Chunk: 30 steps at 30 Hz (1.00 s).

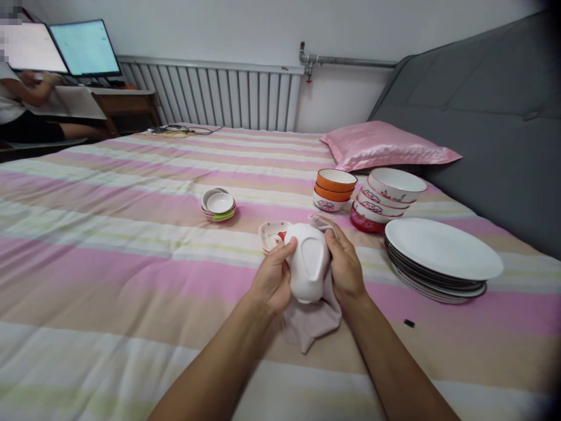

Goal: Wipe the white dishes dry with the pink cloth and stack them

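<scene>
Between my two hands is a white dish (308, 263), its underside with a raised oval foot ring facing me. My left hand (274, 275) grips its left edge, thumb on the underside. On the opposite edge, my right hand (344, 263) is closed around the dish together with a pale pink cloth (313, 324), which hangs below and behind it. Just beyond my left hand lies a small squarish dish (269, 234) with a red print, partly hidden by the held dish.
Small nested dishes (220, 203) sit left of centre. To the right stand orange and white bowls (335, 190), larger bowls (394, 187) and a plate stack (445, 251). A pink pillow (385, 143), cables (184, 130) and a small black piece (409, 323) lie on the striped bed. A person (30, 99) sits far left.
</scene>
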Each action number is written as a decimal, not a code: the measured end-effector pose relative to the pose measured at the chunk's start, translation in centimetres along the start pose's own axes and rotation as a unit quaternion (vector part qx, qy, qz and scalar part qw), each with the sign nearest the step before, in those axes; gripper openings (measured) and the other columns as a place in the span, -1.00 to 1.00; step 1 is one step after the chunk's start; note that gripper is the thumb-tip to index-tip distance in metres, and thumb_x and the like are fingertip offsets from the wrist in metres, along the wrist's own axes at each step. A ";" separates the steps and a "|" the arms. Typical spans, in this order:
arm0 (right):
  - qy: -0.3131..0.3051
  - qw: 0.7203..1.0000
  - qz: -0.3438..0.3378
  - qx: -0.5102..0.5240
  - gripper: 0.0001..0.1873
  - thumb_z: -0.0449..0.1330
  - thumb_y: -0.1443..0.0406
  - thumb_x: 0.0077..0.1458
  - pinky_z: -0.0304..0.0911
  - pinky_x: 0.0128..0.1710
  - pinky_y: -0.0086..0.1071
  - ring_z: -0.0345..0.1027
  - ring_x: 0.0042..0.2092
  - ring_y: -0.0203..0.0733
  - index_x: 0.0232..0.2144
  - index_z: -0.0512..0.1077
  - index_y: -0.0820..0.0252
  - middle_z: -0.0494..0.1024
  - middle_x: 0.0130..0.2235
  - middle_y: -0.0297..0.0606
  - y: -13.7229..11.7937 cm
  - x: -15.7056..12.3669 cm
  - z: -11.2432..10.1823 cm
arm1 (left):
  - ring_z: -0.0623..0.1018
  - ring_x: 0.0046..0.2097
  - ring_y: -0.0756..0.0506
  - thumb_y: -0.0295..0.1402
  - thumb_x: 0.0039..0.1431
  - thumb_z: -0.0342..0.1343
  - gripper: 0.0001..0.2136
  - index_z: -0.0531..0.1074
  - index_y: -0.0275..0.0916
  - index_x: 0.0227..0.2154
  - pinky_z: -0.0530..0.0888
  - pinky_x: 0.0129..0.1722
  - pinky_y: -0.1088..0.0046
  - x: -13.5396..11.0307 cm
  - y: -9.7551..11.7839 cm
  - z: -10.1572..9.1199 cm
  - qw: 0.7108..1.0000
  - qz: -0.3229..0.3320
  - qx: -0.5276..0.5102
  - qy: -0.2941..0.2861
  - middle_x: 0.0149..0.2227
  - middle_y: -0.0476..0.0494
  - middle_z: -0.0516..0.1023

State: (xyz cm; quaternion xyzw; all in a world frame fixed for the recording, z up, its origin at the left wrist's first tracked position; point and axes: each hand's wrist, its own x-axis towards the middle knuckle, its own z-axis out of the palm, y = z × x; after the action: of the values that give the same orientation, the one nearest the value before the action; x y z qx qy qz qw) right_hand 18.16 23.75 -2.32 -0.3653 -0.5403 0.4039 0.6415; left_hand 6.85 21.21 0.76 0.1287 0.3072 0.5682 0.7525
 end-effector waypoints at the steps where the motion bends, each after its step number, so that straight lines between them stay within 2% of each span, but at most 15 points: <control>1: -0.015 0.999 -0.015 -0.041 -0.63 -0.06 0.16 0.19 -0.08 0.19 -0.15 0.09 0.16 -0.17 0.01 0.32 0.04 0.31 0.10 -0.26 -0.1 -0.2 0.1 | 0.57 -0.35 -0.03 -0.48 0.13 0.04 -0.80 0.43 -0.36 -0.18 0.46 -0.16 0.46 0.1 0.2 -0.1 1.000 -0.003 -0.022 0.010 -0.37 -0.13 0.59; 4: -0.055 0.983 -0.064 -0.165 -0.58 -0.08 0.17 0.21 -0.29 0.25 -0.13 -0.23 0.28 -0.19 0.11 0.21 -0.08 -0.04 0.27 -0.41 -0.4 -0.6 0.3 | 0.59 -0.35 -0.06 -0.46 0.17 -0.02 -0.76 0.40 -0.39 -0.12 0.47 -0.15 0.42 0.6 0.9 -0.3 0.997 0.003 -0.070 0.023 -0.39 -0.16 0.59; 6: -0.077 0.968 -0.096 -0.221 -0.57 -0.09 0.19 0.21 -0.37 0.25 -0.07 -0.37 0.31 -0.16 0.13 0.14 -0.15 -0.25 0.31 -0.53 -0.5 -0.8 0.4 | 0.59 -0.36 -0.07 -0.43 0.19 -0.04 -0.74 0.38 -0.41 -0.09 0.48 -0.15 0.39 0.7 1.4 -0.6 0.996 0.008 -0.091 0.024 -0.40 -0.17 0.60; 8: -0.099 0.954 -0.127 -0.253 -0.55 -0.09 0.21 0.22 -0.39 0.25 -0.01 -0.44 0.31 -0.15 0.15 0.08 -0.19 -0.32 0.31 -0.59 -0.6 -1.0 0.5 | 0.59 -0.35 -0.08 -0.40 0.21 -0.07 -0.71 0.35 -0.41 -0.05 0.47 -0.14 0.37 0.8 1.8 -0.8 0.993 0.012 -0.113 0.022 -0.40 -0.17 0.60; 12: -0.180 0.940 -0.158 -0.242 -0.51 -0.10 0.25 0.23 -0.37 0.26 -0.03 -0.40 0.31 -0.20 0.19 -0.03 -0.17 -0.18 0.30 -0.54 -0.7 -1.0 0.7 | 0.59 -0.29 -0.08 -0.37 0.25 -0.13 -0.66 0.30 -0.44 0.01 0.44 -0.09 0.36 0.9 2.5 -1.1 0.989 0.016 -0.150 -0.006 -0.36 -0.21 0.60; 15: -0.229 0.938 -0.150 -0.214 -0.51 -0.09 0.25 0.23 -0.29 0.27 -0.07 -0.35 0.31 -0.20 0.19 -0.01 -0.13 -0.08 0.28 -0.51 -0.8 -1.2 0.8 | 0.59 -0.31 -0.08 -0.35 0.27 -0.17 -0.64 0.30 -0.47 0.02 0.47 -0.16 0.40 1.1 2.9 -1.4 0.988 0.032 -0.153 -0.011 -0.36 -0.25 0.60; 20: -0.259 0.934 -0.145 -0.200 -0.53 -0.06 0.26 0.21 -0.26 0.27 -0.08 -0.33 0.30 -0.19 0.17 0.06 -0.08 -0.01 0.26 -0.48 -1.1 -1.4 1.0 | 0.59 -0.40 -0.05 -0.35 0.27 -0.18 -0.65 0.31 -0.47 -0.01 0.50 -0.31 0.45 1.4 3.6 -2.0 0.985 0.047 -0.165 -0.004 -0.42 -0.24 0.59; 24: -0.278 0.929 -0.148 -0.193 -0.55 -0.06 0.27 0.21 -0.23 0.26 -0.04 -0.22 0.29 -0.18 0.14 0.12 -0.09 0.08 0.23 -0.46 -1.5 -1.5 1.3 | 0.59 -0.39 -0.07 -0.35 0.26 -0.17 -0.67 0.33 -0.43 -0.04 0.50 -0.36 0.45 1.4 4.2 -2.4 0.984 0.059 -0.168 -0.001 -0.40 -0.24 0.59; 30: -0.312 0.928 -0.128 -0.159 -0.60 -0.01 0.28 0.18 -0.09 0.23 -0.08 0.00 0.23 -0.17 0.07 0.25 -0.08 0.15 0.21 -0.40 -1.5 -1.9 1.5 | 0.60 -0.33 -0.11 -0.35 0.26 -0.15 -0.67 0.32 -0.40 -0.02 0.49 -0.18 0.30 1.6 5.4 -2.9 0.978 0.100 -0.181 0.034 -0.39 -0.23 0.60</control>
State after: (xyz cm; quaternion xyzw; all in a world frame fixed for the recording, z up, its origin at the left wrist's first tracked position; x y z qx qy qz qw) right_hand 16.64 21.47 -1.52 -0.2458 -0.8124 0.3208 0.4203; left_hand 1.13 24.03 0.93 0.0006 0.2101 0.6908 0.6918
